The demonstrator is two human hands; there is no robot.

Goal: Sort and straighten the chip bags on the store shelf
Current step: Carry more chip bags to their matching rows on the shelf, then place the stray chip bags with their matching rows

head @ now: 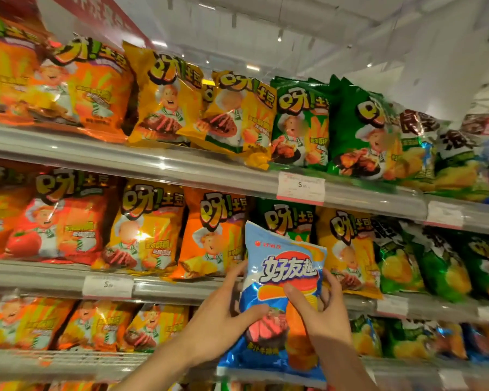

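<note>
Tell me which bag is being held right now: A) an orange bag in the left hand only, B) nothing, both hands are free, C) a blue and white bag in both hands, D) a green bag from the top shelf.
C: the left hand and right hand both grip the blue and white bag, held in front of the middle shelf.

Held bag (283,280) before middle shelf (181,289) bags (141,230).
</note>
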